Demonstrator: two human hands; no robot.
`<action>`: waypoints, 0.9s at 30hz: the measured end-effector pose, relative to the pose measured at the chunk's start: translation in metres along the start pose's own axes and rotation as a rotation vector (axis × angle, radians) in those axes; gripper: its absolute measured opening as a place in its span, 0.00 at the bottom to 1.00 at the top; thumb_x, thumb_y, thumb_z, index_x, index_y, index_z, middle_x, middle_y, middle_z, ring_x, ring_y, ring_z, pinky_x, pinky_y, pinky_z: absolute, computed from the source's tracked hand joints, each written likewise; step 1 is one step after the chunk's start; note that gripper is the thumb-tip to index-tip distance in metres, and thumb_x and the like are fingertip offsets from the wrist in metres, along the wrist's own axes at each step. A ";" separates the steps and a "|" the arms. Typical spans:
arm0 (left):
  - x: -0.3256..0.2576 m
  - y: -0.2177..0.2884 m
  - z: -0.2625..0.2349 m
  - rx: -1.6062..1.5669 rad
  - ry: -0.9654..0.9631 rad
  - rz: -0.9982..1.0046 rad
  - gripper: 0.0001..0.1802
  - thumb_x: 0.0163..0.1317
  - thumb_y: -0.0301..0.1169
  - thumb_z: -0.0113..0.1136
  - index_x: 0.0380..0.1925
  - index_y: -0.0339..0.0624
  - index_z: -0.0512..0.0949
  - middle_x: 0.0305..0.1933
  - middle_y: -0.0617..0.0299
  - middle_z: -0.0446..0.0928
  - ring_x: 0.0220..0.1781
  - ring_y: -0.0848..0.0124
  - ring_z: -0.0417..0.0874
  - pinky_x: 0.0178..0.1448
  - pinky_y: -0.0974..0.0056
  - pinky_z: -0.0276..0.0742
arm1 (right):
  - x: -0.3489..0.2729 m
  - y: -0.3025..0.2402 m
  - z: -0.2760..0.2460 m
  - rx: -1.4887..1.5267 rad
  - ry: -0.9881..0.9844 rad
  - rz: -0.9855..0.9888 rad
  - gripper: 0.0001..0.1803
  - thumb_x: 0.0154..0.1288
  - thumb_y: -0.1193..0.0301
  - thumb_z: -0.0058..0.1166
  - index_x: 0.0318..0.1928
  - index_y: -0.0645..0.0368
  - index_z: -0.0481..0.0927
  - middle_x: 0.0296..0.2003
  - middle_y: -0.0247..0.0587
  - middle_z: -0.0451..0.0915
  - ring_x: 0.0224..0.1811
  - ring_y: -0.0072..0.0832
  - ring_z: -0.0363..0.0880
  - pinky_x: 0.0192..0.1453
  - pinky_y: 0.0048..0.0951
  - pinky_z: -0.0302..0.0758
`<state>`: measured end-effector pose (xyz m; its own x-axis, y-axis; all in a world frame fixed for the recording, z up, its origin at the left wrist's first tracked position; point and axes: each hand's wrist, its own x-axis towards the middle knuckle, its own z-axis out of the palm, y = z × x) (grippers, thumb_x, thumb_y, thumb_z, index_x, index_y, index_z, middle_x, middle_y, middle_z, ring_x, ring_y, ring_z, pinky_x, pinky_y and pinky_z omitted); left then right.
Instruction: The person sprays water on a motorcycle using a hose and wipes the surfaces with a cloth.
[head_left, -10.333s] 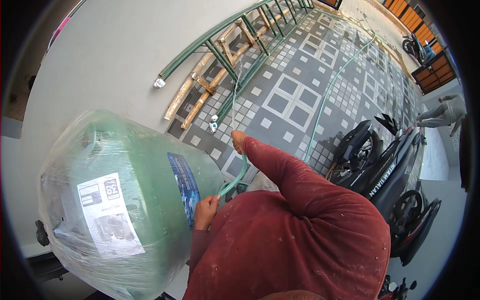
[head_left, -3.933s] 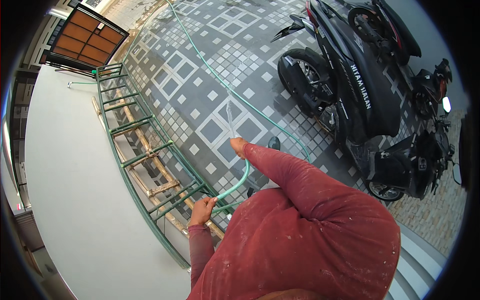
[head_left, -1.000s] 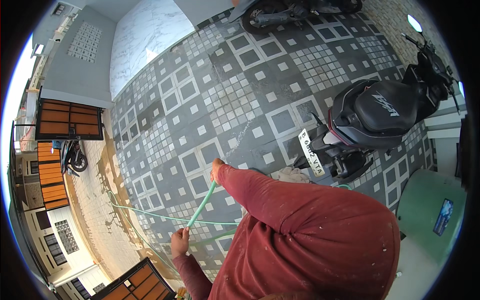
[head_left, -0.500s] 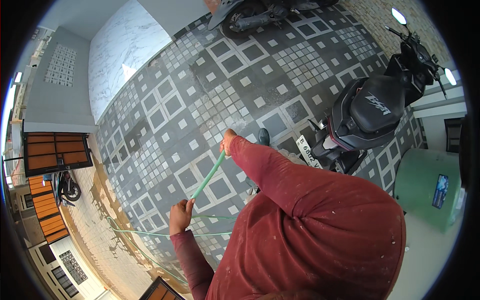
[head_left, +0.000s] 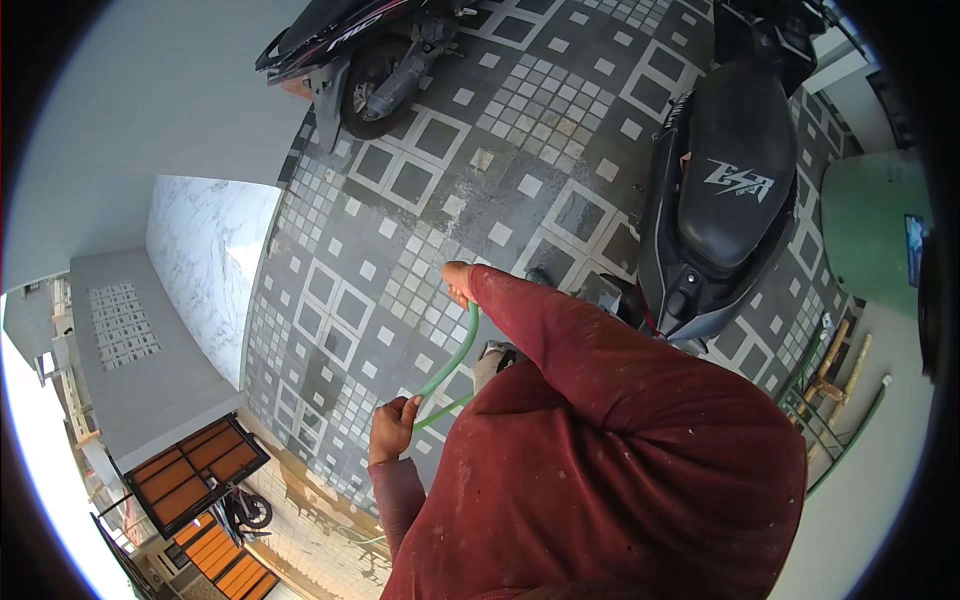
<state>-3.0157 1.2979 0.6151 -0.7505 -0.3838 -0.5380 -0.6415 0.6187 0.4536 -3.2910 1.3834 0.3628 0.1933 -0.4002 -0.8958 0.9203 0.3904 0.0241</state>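
— Two hands are gripping one green hose (head_left: 452,362), aren't they?

— Yes. Nearest the red sleeve (head_left: 600,440), the left hand (head_left: 393,428) is closing its fingers around the hose's lower stretch. Just beyond it, the right hand (head_left: 459,283) is wrapping its fingers around the upper end.

— And past the hose?

— It is hanging above the patterned tile floor (head_left: 400,260). A black scooter (head_left: 725,190) is standing beyond to the right, another scooter (head_left: 370,60) is parking farther off, and a marble slab (head_left: 205,260) is lying to the hose's left.

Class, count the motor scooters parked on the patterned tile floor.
2 on the tiles: a black motor scooter at right, and another black scooter at the top, cut by the rim. More may be hidden.
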 end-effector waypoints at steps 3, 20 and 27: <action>0.037 0.030 -0.025 0.001 -0.043 0.074 0.29 0.69 0.48 0.60 0.19 0.32 0.74 0.12 0.58 0.62 0.19 0.73 0.60 0.23 0.59 0.58 | -0.050 -0.045 0.001 0.010 -0.076 -0.082 0.14 0.62 0.61 0.39 0.20 0.48 0.63 0.12 0.25 0.58 0.11 0.17 0.51 0.16 0.26 0.49; 0.205 -0.102 -0.045 -0.133 0.338 -0.419 0.19 0.60 0.39 0.70 0.22 0.36 0.76 0.15 0.62 0.73 0.18 0.74 0.71 0.24 0.60 0.67 | -0.266 -0.428 -0.126 0.980 -0.382 -0.648 0.12 0.56 0.62 0.43 0.19 0.48 0.60 0.14 0.23 0.53 0.13 0.19 0.50 0.20 0.25 0.51; 0.295 -0.108 -0.243 -0.269 0.699 -0.402 0.15 0.59 0.32 0.68 0.22 0.34 0.76 0.18 0.67 0.68 0.23 0.76 0.63 0.26 0.64 0.61 | -0.382 -0.554 -0.240 0.785 -0.039 -0.747 0.12 0.62 0.63 0.41 0.22 0.49 0.62 0.14 0.23 0.54 0.13 0.17 0.50 0.18 0.24 0.50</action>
<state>-3.2068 0.9515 0.5799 -0.3265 -0.9294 -0.1719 -0.8295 0.1946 0.5235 -3.9566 1.5190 0.5845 -0.5085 -0.3477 -0.7877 0.7677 -0.5973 -0.2320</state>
